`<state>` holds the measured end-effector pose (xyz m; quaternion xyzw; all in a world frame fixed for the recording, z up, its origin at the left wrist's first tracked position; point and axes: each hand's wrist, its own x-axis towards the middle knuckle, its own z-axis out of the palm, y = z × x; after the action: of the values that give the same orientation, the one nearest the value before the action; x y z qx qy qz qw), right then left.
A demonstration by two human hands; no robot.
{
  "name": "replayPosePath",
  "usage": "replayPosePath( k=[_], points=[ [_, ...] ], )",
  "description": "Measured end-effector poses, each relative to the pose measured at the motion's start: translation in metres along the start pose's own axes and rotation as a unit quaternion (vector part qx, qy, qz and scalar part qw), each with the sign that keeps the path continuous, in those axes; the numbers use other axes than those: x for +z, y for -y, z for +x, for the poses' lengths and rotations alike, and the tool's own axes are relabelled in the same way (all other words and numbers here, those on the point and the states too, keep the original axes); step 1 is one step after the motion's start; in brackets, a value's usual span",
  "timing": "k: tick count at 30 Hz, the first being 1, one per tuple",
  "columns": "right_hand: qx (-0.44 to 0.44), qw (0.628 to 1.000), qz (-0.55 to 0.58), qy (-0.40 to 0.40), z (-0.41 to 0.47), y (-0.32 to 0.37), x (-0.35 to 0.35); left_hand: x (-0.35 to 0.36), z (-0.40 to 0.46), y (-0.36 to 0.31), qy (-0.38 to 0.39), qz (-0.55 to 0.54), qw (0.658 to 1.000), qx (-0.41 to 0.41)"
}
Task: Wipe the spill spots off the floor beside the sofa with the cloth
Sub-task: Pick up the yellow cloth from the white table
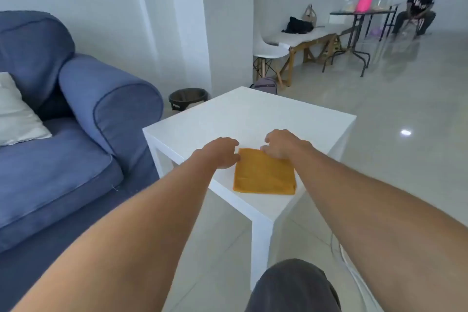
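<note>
A folded orange cloth [264,173] lies flat on the near corner of a white side table [253,116]. My right hand [281,144] rests on the cloth's far right corner, fingers curled onto its edge. My left hand [221,153] sits on the table touching the cloth's far left edge, fingers bent. A blue sofa [76,114] stands to the left of the table. No spill spots are visible on the pale tiled floor [210,256] between the sofa and the table.
A dark waste bin [188,97] stands against the wall behind the table. A backpack [264,85], a white chair [268,50] and two tables stand further back. A person [417,11] crouches at the far right. My knee [293,286] is at the bottom.
</note>
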<state>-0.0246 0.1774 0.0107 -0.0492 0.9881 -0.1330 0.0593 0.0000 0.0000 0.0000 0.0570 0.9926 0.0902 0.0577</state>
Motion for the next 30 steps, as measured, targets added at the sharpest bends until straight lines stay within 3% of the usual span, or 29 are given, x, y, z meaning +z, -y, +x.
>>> replayPosePath(
  k=[3, 9, 19, 30],
  points=[
    [0.016, 1.0, -0.001, 0.021, 0.002, -0.017, 0.011, 0.013, 0.012, -0.01, 0.03, 0.002, 1.0, 0.008],
    [0.002, 1.0, -0.018, -0.005, 0.015, -0.03, 0.013, 0.018, 0.029, -0.027, -0.019, 0.018, 1.0, 0.009],
    [-0.025, 0.999, -0.012, 0.028, 0.012, -0.022, 0.01, 0.005, 0.017, -0.032, -0.044, -0.015, 0.999, 0.002],
    [-0.129, 0.991, -0.028, 0.013, -0.022, 0.06, -0.021, -0.053, -0.058, 0.02, -0.1, -0.004, 0.995, -0.031]
  ],
)
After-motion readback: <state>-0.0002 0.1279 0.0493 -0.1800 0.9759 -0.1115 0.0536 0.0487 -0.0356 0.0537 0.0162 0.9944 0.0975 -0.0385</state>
